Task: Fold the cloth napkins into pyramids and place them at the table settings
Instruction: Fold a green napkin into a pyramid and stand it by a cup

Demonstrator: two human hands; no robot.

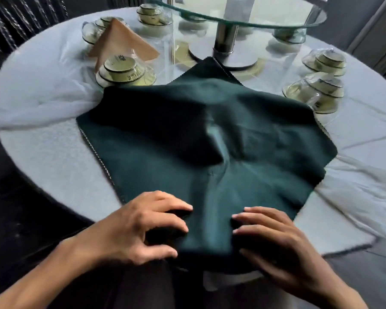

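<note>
Round table (42, 152) under a pale cloth, glass turntable (243, 16) beyond your hands. Green napkin (210, 134) lies spread, rumpled, not yet folded; its near corner sits between your left hand (138, 226) and right hand (276, 239), both with curled fingers pinching it. 1 tan pyramid napkin (120, 41) stands far left of your grip. Several wrapped settings lack napkins.
</note>
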